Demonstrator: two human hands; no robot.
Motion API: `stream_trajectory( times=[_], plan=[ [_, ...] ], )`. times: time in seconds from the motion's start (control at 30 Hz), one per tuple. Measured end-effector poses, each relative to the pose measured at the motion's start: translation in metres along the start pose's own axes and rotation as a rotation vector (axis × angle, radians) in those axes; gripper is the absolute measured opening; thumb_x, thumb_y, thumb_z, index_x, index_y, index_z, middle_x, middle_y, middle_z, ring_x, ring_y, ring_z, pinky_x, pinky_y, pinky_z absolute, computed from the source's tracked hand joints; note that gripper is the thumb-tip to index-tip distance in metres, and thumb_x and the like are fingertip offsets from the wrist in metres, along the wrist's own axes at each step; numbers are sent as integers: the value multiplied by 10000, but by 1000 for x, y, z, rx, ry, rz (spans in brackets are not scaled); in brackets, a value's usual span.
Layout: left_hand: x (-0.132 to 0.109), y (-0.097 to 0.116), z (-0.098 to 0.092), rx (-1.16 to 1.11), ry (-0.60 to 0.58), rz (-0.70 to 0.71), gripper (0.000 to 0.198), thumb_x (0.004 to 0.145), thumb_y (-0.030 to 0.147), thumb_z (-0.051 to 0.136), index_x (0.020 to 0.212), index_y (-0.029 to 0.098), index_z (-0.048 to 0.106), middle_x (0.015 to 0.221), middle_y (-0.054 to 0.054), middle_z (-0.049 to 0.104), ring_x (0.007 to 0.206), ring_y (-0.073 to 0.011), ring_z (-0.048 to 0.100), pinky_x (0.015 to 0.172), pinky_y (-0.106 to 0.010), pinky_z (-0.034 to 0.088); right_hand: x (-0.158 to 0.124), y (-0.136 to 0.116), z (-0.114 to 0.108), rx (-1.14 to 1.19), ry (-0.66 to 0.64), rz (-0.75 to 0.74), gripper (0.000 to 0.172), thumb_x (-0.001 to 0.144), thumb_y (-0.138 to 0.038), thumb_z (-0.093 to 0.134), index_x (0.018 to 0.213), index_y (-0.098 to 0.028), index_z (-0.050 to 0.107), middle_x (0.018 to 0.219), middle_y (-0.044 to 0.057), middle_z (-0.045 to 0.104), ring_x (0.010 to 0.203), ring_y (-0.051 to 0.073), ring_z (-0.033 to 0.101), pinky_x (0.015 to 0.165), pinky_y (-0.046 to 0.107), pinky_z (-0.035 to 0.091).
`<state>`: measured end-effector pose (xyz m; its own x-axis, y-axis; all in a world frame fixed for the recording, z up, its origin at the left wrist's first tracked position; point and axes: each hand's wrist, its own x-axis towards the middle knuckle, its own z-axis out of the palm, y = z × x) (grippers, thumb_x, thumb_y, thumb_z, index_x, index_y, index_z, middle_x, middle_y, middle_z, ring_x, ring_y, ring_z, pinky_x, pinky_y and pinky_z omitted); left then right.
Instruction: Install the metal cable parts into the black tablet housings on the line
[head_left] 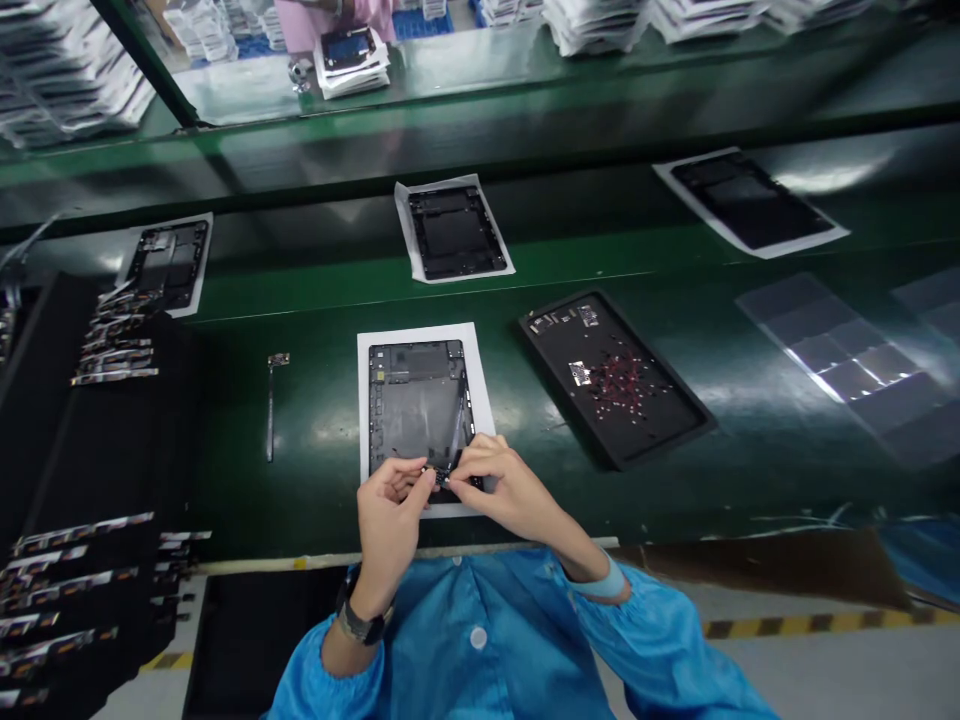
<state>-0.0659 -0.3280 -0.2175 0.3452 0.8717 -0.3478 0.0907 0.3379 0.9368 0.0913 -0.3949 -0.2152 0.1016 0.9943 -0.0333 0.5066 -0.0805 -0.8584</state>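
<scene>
Both hands meet over the near end of a dark tablet housing, which lies on a white sheet on the green bench. My left hand pinches one side of a small circuit board between thumb and fingers. From the right, my right hand pinches the same board's other side. A dark flat ribbon cable runs up from the board along the housing's right side. The fingertips cover part of the board. To the left, a similar small board with a ribbon cable lies on the bench.
A black tray with small red-wired parts and little boards stands to the right. Clear plastic sheets lie farther right. Black racks of ribbon-cable boards fill the left. More housings lie behind; a person in pink is across the bench.
</scene>
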Motion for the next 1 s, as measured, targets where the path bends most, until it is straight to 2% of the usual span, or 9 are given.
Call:
stream_trajectory(
  times=[0.17, 0.3, 0.4, 0.53, 0.77, 1.0],
  plan=[
    [-1, -4, 1, 58, 15, 48, 235, 757, 335, 772, 894, 146, 747, 748, -63, 748, 704, -188, 716, 650, -277, 576, 3, 2, -5, 16, -62, 18, 196, 913, -169, 638, 742, -218, 719, 710, -12, 683, 821, 190, 550, 857, 384, 351],
    [-1, -5, 0, 120, -46, 76, 315, 763, 307, 768, 1037, 153, 745, 906, -87, 770, 786, -192, 719, 694, -284, 587, 3, 2, -4, 39, -24, 20, 203, 937, -195, 627, 758, -212, 720, 714, -2, 686, 808, 190, 564, 837, 371, 365],
    [-1, -5, 0, 238, -52, 159, 360, 783, 275, 747, 1127, 170, 731, 982, -85, 765, 743, -166, 690, 701, -283, 578, 1, 1, -4, 57, -2, 1, 221, 972, -236, 578, 811, -208, 725, 738, 16, 688, 817, 200, 565, 819, 373, 370],
    [-2, -7, 1, 320, -33, 217, 322, 797, 262, 721, 1110, 185, 738, 986, -79, 761, 763, -174, 685, 699, -283, 571, -2, -1, -5, 72, -20, -11, 244, 1002, -278, 526, 882, -214, 729, 817, 40, 700, 861, 214, 568, 823, 386, 379],
    [-2, -6, 3, 360, -51, 228, 328, 764, 220, 720, 1090, 190, 743, 889, -54, 757, 701, -167, 671, 679, -282, 573, -2, -3, -8, 23, -55, -13, 310, 1013, -260, 499, 765, -204, 676, 790, 25, 647, 857, 199, 541, 845, 371, 386],
    [-2, -5, 5, 380, -59, 239, 325, 775, 236, 713, 1095, 182, 736, 899, -59, 761, 697, -168, 670, 680, -284, 570, -3, -2, -7, 0, -64, -37, 256, 977, -179, 517, 771, -202, 666, 818, 23, 638, 866, 200, 528, 821, 356, 370]
  ],
)
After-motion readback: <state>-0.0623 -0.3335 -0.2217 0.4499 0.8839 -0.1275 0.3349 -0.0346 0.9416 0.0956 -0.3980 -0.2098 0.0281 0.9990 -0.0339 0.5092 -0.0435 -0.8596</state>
